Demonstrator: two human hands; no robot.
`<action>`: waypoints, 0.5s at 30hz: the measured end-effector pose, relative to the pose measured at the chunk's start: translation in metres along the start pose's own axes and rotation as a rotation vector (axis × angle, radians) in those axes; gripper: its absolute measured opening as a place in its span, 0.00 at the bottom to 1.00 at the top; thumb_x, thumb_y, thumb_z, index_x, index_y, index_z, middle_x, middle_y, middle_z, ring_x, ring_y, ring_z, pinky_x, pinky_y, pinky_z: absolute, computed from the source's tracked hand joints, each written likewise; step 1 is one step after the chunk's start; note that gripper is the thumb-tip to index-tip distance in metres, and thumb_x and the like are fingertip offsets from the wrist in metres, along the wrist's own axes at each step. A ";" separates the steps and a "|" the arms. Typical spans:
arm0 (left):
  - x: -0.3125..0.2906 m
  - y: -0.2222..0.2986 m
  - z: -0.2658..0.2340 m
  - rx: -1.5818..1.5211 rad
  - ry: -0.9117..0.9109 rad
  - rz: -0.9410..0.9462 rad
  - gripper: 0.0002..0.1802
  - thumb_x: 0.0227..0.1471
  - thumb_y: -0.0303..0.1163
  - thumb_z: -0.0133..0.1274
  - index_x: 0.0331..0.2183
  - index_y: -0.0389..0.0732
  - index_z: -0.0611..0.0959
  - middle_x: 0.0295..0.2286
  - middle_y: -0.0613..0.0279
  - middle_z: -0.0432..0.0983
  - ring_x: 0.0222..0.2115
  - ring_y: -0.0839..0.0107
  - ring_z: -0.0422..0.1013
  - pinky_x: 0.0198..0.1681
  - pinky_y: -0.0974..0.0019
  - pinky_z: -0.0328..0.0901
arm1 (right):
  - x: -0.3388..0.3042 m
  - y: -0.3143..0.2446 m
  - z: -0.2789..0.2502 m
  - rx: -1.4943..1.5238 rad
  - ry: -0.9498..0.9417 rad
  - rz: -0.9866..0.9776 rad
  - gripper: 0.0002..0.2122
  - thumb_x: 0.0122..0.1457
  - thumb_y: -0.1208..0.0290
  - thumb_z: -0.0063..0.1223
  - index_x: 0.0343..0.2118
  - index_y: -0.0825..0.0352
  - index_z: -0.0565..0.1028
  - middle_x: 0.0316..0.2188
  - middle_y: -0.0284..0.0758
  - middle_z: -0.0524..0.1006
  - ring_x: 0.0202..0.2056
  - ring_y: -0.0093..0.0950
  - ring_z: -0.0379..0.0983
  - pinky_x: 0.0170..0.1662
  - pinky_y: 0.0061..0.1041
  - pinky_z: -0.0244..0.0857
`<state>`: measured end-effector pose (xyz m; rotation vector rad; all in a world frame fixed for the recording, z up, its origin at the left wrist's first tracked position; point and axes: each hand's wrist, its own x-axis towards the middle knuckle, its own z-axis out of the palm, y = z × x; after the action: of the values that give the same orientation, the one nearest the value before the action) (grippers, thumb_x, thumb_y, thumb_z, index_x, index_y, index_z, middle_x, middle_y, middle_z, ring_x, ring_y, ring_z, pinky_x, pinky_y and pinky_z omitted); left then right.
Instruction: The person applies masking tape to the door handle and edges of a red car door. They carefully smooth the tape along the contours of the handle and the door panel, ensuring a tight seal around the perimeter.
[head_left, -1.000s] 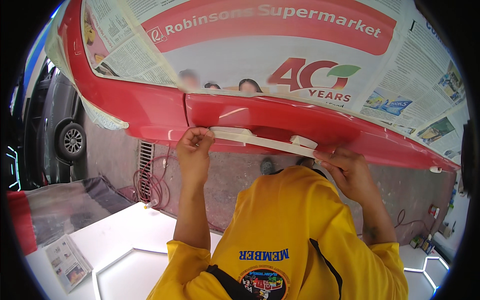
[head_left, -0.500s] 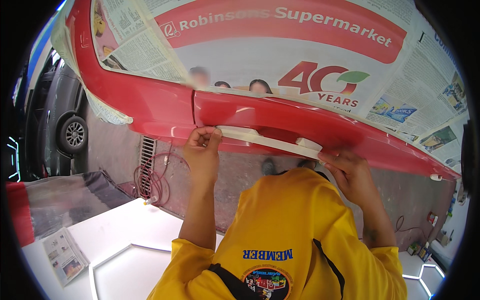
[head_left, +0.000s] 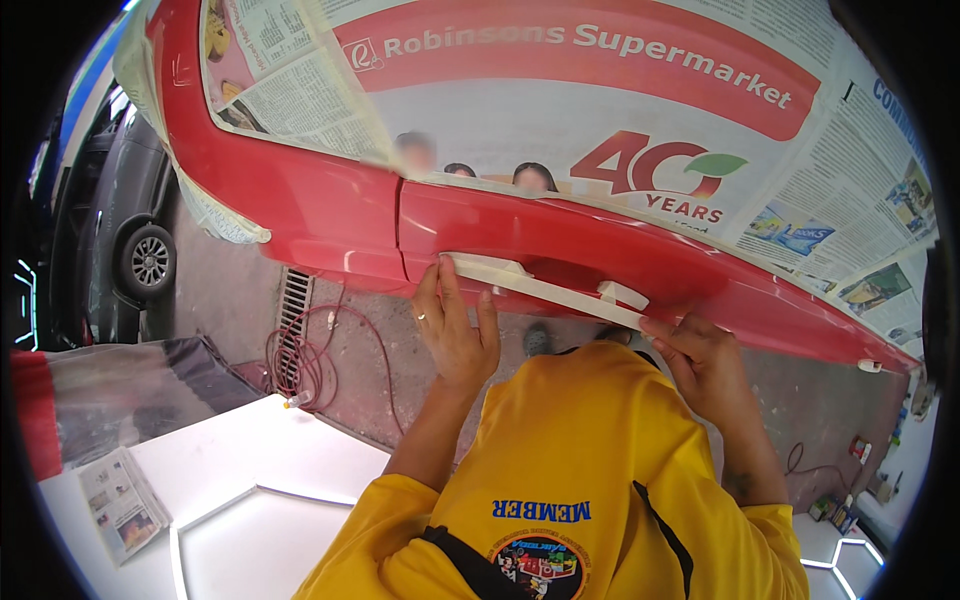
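A pale strip of masking tape (head_left: 565,290) stretches along the door handle of a red car door (head_left: 480,222). My left hand (head_left: 455,330) is open, its fingers spread, with fingertips against the strip's left end on the red panel. At the other end, my right hand (head_left: 697,358) pinches the tape between thumb and fingers and holds it taut. Shorter pieces of pale tape cover the handle's left end and the small piece (head_left: 622,294) at its right. The handle's lower part is hidden behind the strip.
Newspaper sheets (head_left: 600,85) are taped over the window above. A coiled red hose (head_left: 312,365) lies by a floor drain grate (head_left: 293,305). A grey car (head_left: 130,215) stands at the left. Folded newspaper (head_left: 122,505) rests near glowing white panels.
My left hand has gone from pinching the tape's left end to spread fingers pressing it on the door. My right hand keeps its pinch. The view has shifted slightly.
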<state>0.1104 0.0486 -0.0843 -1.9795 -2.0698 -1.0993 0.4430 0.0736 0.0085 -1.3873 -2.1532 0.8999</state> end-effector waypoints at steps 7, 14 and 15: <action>-0.005 0.013 0.012 -0.058 -0.043 -0.211 0.52 0.53 0.27 0.63 0.74 0.29 0.58 0.65 0.30 0.58 0.63 0.33 0.60 0.67 0.40 0.57 | -0.010 0.004 0.000 -0.126 0.035 -0.099 0.19 0.59 0.77 0.69 0.54 0.56 0.88 0.26 0.35 0.77 0.26 0.35 0.74 0.32 0.34 0.70; -0.009 0.002 0.006 -0.008 -0.049 -0.100 0.52 0.49 0.21 0.60 0.73 0.28 0.60 0.68 0.30 0.55 0.68 0.32 0.55 0.71 0.36 0.52 | -0.013 0.010 0.003 -0.323 0.086 -0.213 0.19 0.59 0.72 0.71 0.54 0.54 0.87 0.29 0.34 0.81 0.28 0.34 0.79 0.34 0.35 0.75; -0.006 0.001 0.003 0.046 -0.047 -0.048 0.51 0.49 0.21 0.59 0.72 0.28 0.61 0.68 0.30 0.56 0.68 0.33 0.56 0.71 0.36 0.53 | -0.013 0.010 0.004 -0.338 0.091 -0.195 0.19 0.59 0.71 0.71 0.54 0.54 0.87 0.30 0.34 0.81 0.29 0.35 0.79 0.34 0.36 0.75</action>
<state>0.1138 0.0444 -0.0889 -1.9632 -2.1558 -1.0132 0.4525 0.0637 -0.0017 -1.3058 -2.3962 0.4057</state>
